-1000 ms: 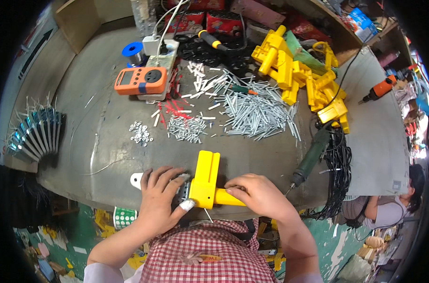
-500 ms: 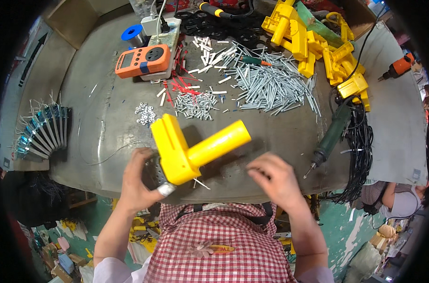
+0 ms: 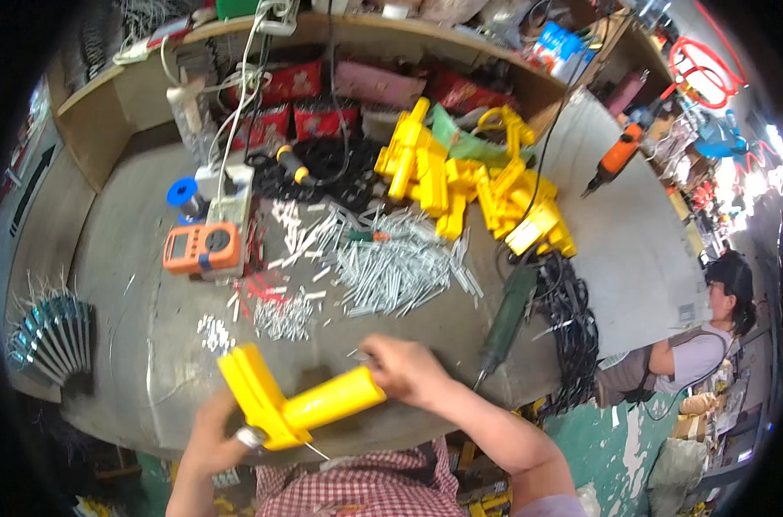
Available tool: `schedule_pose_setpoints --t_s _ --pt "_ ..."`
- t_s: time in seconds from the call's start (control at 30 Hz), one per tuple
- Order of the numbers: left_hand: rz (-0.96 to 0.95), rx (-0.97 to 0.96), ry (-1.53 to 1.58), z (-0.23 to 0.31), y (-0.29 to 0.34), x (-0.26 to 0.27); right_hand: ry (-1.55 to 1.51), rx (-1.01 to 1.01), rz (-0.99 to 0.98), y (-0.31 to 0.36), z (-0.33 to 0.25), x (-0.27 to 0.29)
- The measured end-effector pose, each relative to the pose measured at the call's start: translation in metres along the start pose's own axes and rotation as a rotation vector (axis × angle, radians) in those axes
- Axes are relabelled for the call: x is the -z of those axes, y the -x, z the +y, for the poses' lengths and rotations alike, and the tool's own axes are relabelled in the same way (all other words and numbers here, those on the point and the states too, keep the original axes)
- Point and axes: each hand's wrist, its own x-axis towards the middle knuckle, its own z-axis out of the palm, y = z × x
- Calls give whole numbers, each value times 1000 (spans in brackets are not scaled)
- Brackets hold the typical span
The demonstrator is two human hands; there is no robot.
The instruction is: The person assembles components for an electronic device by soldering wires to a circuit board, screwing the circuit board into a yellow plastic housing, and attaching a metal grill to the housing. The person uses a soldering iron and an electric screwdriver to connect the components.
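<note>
My left hand (image 3: 212, 441) is closed round the lower end of a yellow plastic housing (image 3: 275, 414), held over the table's near edge. White tape wraps a finger of this hand. The housing has a boxy arm pointing up-left and a round tube pointing right. A thin pale rod, perhaps a screw (image 3: 317, 451), shows beside its lower corner. My right hand (image 3: 406, 370) is closed at the tube's free end, its fingertips bent together. Something small and dark shows at those fingertips, too small to make out.
A pile of long screws (image 3: 391, 274) lies mid-table beside short screws (image 3: 283, 317) and small nuts (image 3: 213, 333). Behind are an orange meter (image 3: 203, 249) and more yellow housings (image 3: 430, 177). A dark green power screwdriver (image 3: 509, 319) lies right, by black cables (image 3: 572, 336). A person sits far right.
The view has tilted up, showing more of the shelf. My right hand has come from beside the housing to the tube's end. My left hand still holds the housing.
</note>
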Motion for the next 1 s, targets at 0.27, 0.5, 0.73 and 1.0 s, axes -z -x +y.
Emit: schedule_pose_setpoints --t_s 0.27,0.5,0.73,1.0 --pt "-397 -110 -333 6 -54 -8 -681 -491 351 -68 94 144" --pt "-496 284 71 14 -58 -9 -916 -551 896 -227 197 223" --pt "-538 171 -78 25 -70 -9 -538 -556 772 -215 199 254" --pt "-405 192 -9 20 -71 -14 213 282 -197 -77 35 44"
